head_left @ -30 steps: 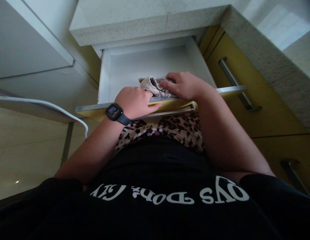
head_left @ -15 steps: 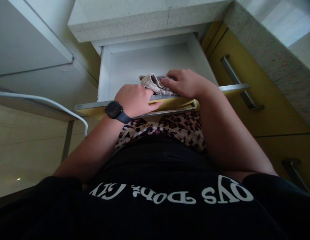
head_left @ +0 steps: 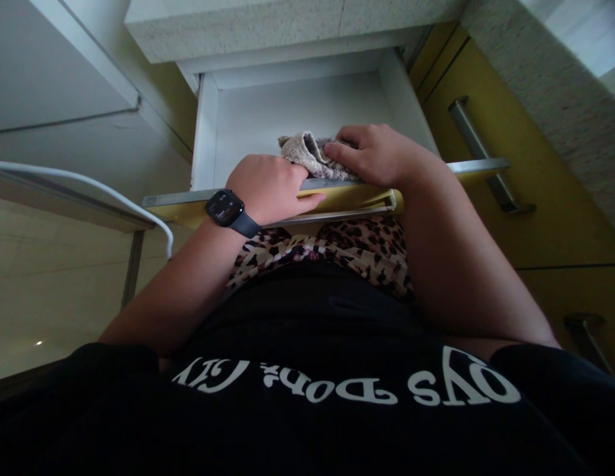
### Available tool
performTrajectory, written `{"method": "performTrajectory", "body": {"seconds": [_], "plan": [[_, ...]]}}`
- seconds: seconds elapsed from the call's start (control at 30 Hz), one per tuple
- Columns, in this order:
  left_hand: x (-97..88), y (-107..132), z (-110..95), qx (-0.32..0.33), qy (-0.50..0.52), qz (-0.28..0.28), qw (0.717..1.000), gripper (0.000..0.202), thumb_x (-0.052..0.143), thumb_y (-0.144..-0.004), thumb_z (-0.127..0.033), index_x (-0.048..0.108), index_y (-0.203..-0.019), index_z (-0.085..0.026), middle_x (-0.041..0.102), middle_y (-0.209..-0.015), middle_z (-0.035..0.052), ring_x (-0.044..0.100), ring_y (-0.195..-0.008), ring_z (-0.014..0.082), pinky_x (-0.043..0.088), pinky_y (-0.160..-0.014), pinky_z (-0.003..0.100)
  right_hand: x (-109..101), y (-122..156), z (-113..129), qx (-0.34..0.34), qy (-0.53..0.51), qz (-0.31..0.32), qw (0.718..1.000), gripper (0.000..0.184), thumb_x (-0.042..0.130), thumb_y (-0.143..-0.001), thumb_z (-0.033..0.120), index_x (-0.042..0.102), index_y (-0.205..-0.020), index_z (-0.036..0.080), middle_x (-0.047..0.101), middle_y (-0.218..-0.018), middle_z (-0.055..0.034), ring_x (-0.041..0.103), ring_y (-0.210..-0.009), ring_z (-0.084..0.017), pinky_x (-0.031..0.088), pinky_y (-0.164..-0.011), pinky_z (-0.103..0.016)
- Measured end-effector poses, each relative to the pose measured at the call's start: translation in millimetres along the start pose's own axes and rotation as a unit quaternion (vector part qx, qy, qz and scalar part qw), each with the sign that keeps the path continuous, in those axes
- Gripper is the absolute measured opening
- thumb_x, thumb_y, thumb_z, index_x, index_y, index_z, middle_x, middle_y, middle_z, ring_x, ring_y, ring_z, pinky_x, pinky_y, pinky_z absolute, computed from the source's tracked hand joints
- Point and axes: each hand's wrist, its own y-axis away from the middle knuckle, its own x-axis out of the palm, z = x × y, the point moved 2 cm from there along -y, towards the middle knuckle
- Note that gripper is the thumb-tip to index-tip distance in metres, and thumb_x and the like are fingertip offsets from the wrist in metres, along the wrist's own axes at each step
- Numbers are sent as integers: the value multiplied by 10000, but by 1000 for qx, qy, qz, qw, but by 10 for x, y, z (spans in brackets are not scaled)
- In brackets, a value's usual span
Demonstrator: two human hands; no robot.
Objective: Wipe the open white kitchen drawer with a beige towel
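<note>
A pulled-out white drawer (head_left: 297, 102) with a yellow front panel lies before me. My left hand (head_left: 267, 188), with a dark watch on its wrist, grips the top edge of the drawer front, thumb outside and fingers curled over the inner side. Bunched up just inside that front is a grey-beige cloth (head_left: 307, 153). My right hand (head_left: 374, 153) is closed on the cloth's right part, its thumb on top, pressing it near the inner side of the front. The fingertips of both hands are partly hidden.
Above the drawer juts a speckled stone countertop (head_left: 267, 39). Yellow cabinet doors with metal handles (head_left: 490, 155) stand close on the right. A white cable (head_left: 99, 188) hangs at the left by a pale cabinet (head_left: 44, 73). The drawer's own handle (head_left: 357, 213) is below its rim.
The view has shifted slightly, so the drawer and hands appear a little higher. Both hands keep their places on the drawer front and the cloth. The watch face has lit up.
</note>
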Motion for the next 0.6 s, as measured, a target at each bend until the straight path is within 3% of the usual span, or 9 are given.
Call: {"method": "performTrajectory", "body": {"seconds": [0.3, 0.6], "plan": [[3, 3, 4, -7, 20, 9, 1000, 757, 383, -918, -767, 793, -1162, -180, 762, -1042, 169, 701, -1021, 321, 456, -910, 421, 8, -7, 1, 6, 2, 2, 1000, 583, 417, -1035, 643, 731, -1150, 165, 733, -1069, -149, 634, -928, -252, 374, -786, -346], [-11, 2, -1, -4, 10, 14, 1000, 765, 372, -925, -764, 788, -1172, -171, 757, -1044, 186, 699, -1037, 351, 459, -895, 434, -8, -1, -4, 15, 0, 2, 1000, 583, 418, -1020, 681, 732, -1137, 205, 744, -1099, -137, 642, -957, -277, 369, -762, -345]]}}
